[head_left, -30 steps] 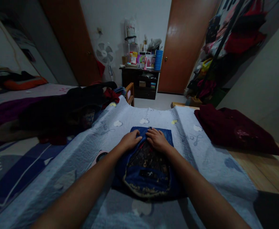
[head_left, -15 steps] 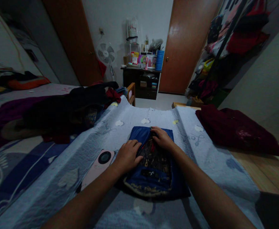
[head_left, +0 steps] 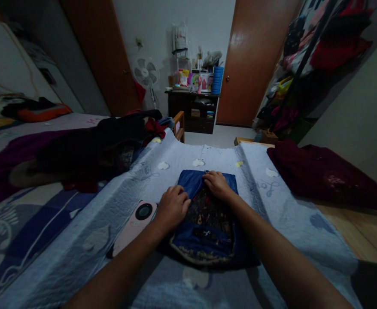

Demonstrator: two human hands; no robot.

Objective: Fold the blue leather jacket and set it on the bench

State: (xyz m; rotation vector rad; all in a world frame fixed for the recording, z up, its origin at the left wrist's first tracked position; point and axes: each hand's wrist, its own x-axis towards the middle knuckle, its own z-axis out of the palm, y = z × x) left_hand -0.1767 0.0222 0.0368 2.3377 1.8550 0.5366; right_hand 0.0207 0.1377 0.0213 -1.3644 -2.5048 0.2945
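Observation:
A folded blue garment [head_left: 183,242] with a dark patterned lining and a black label lies before me, apparently a jacket. My left hand [head_left: 174,207] rests on its left side, fingers laid over the blue cloth and slightly bent. On the upper part, my right hand [head_left: 218,185] lies with its fingers over the edge where the blue cloth meets the lining; the fingertips are partly hidden. A pink phone [head_left: 132,227] with a round black camera ring lies left of the garment, close to my left forearm.
A light blue patterned cover [head_left: 195,281] spreads beneath everything. Dark clothes [head_left: 88,141] are heaped at the left, and a folded maroon garment [head_left: 323,171] lies at the right. Farther back stand a wooden chair [head_left: 178,124], a fan [head_left: 145,72] and a dark cabinet [head_left: 178,111].
My left hand has shifted slightly up and outward along the garment's left side, its thumb drawn closer to the fingers. My right hand stays near the top edge. The view has shifted slightly.

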